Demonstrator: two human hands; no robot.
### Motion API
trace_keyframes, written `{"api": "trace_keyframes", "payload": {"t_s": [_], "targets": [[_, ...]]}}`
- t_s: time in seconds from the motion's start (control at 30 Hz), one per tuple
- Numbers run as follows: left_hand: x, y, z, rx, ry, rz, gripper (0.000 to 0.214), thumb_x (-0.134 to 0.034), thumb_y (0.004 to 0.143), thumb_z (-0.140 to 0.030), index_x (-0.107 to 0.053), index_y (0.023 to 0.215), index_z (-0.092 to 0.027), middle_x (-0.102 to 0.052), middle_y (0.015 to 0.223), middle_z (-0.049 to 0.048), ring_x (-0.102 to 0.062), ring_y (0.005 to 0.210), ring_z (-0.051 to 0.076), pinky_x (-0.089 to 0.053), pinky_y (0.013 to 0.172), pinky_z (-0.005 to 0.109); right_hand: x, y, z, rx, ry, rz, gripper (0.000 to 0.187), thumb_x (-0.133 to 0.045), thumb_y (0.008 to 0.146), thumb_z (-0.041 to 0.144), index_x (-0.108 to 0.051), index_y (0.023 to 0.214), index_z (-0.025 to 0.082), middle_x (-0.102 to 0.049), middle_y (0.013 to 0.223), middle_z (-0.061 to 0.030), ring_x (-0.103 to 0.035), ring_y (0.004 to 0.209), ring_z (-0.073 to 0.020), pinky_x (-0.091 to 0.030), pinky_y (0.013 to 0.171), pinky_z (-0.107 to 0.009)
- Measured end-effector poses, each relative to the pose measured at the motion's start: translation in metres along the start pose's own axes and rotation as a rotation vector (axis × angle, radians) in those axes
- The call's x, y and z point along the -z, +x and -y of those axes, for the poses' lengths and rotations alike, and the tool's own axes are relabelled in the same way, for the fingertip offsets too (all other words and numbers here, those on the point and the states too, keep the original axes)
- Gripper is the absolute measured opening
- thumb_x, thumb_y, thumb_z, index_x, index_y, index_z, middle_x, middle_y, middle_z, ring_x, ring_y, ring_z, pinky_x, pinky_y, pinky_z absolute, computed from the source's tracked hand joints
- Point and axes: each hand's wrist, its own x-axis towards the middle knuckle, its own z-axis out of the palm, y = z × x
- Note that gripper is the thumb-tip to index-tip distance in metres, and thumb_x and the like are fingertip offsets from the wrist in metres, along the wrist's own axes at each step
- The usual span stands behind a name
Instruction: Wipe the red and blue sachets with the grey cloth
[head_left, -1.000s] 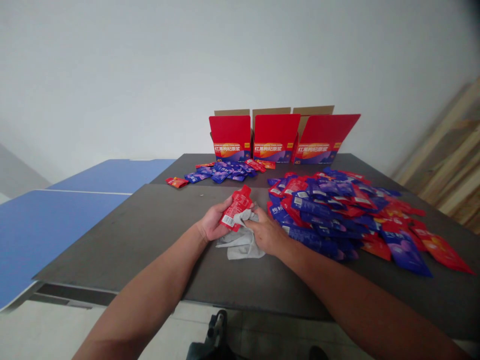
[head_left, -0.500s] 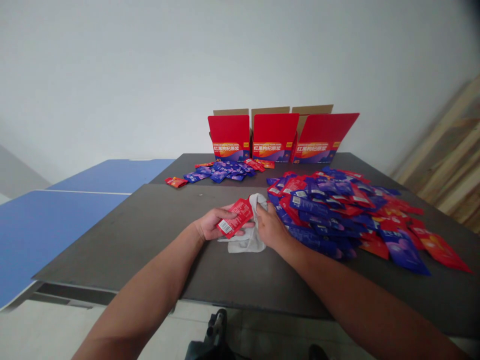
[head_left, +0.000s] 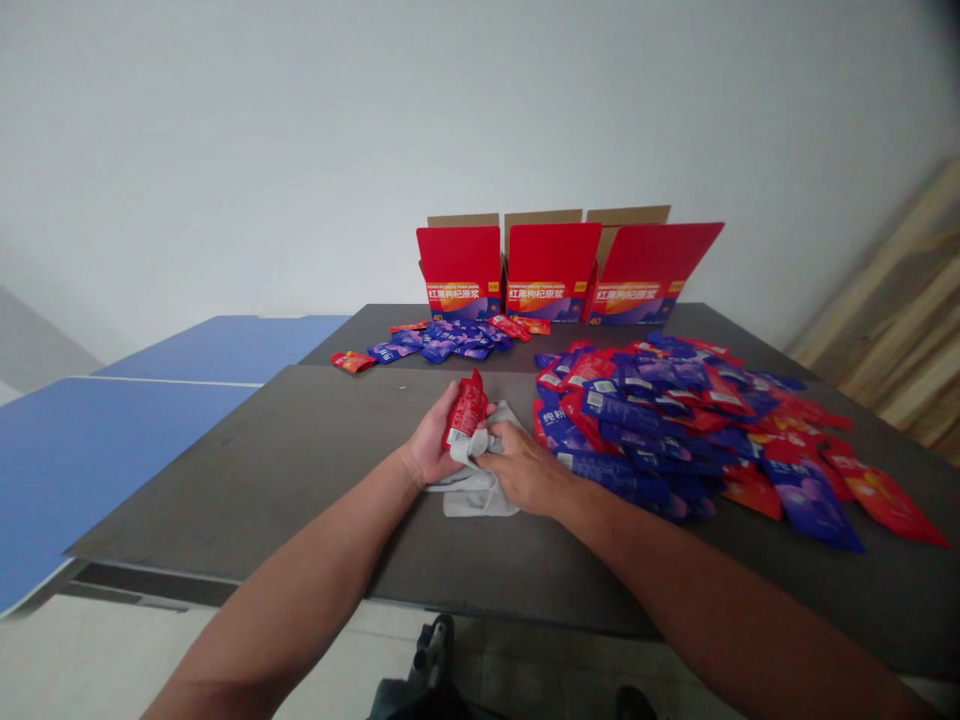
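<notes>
Left hand [head_left: 433,440] cradling the red pouch [head_left: 466,412], long axis pointing away toward the boxes [head_left: 553,255]; right hand [head_left: 529,470] pinching the cloth [head_left: 481,495] at the pouch's near end, and it's this hand that's nearer the big pile [head_left: 637,437] rightward.

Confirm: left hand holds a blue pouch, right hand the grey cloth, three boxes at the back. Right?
One error: the pouch in the left hand is red, not blue, per the head view. The right hand does hold the grey cloth, and three boxes stand at the back.
</notes>
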Motion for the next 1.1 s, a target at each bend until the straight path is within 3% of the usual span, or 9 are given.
{"api": "trace_keyframes", "payload": {"t_s": [0.13, 0.27, 0.47, 0.63, 0.93, 1.1], "targets": [[-0.004, 0.000, 0.008, 0.067, 0.057, -0.017, 0.062, -0.043, 0.087, -0.065, -0.067, 0.098, -0.009, -0.070, 0.084, 0.0124, -0.068, 0.078, 0.022, -0.052, 0.075, 0.031, 0.003, 0.002, 0.002, -0.035, -0.052, 0.023, 0.039, -0.046, 0.089, 0.017, -0.057, 0.125, 0.026, -0.045, 0.124, -0.0108, -0.053, 0.097, -0.0224, -0.046, 0.088, -0.038], [-0.010, -0.003, 0.011, 0.099, 0.120, 0.012, 0.061, -0.042, 0.086, -0.068, -0.067, 0.090, -0.013, -0.066, 0.070, 0.0073, -0.059, 0.054, 0.015, -0.046, 0.053, 0.024, 0.006, 0.002, 0.003, -0.193, -0.047, -0.016, 0.040, -0.040, 0.092, 0.019, -0.049, 0.131, 0.025, -0.046, 0.114, -0.0102, -0.055, 0.082, -0.0182, -0.048, 0.081, -0.034], [-0.013, -0.006, 0.013, 0.115, 0.218, 0.008, 0.055, -0.043, 0.088, -0.063, -0.065, 0.085, -0.012, -0.060, 0.063, 0.0063, -0.053, 0.050, 0.012, -0.041, 0.048, 0.021, 0.001, 0.003, -0.003, -0.322, -0.011, -0.122, 0.045, -0.038, 0.093, 0.017, -0.041, 0.137, 0.018, -0.043, 0.119, -0.0139, -0.054, 0.100, -0.0224, -0.046, 0.089, -0.035], [-0.009, -0.005, 0.012, 0.112, 0.270, 0.020, 0.044, -0.048, 0.091, -0.052, -0.064, 0.092, -0.012, -0.059, 0.066, 0.0057, -0.054, 0.053, 0.011, -0.040, 0.048, 0.019, 0.000, 0.003, -0.005, -0.343, 0.033, -0.152, 0.048, -0.037, 0.091, 0.013, -0.039, 0.139, 0.014, -0.041, 0.124, -0.0169, -0.050, 0.113, -0.0253, -0.044, 0.095, -0.038], [-0.003, -0.005, 0.007, 0.155, 0.240, 0.045, 0.040, -0.049, 0.091, -0.048, -0.063, 0.098, -0.010, -0.059, 0.069, 0.0072, -0.055, 0.057, 0.012, -0.040, 0.048, 0.019, -0.008, 0.005, -0.014, -0.399, 0.131, -0.253, 0.054, -0.034, 0.091, 0.016, -0.033, 0.145, 0.007, -0.035, 0.140, -0.0242, -0.035, 0.134, -0.0311, -0.033, 0.109, -0.047], [-0.004, -0.008, 0.001, 0.130, 0.147, 0.145, 0.043, -0.046, 0.093, -0.046, -0.062, 0.106, -0.008, -0.065, 0.093, 0.0147, -0.057, 0.065, 0.014, -0.040, 0.047, 0.021, -0.014, 0.007, -0.021, -0.424, 0.186, -0.329, 0.056, -0.035, 0.092, 0.020, -0.031, 0.146, 0.013, -0.037, 0.143, -0.0199, -0.031, 0.136, -0.0293, -0.031, 0.111, -0.049]]}}
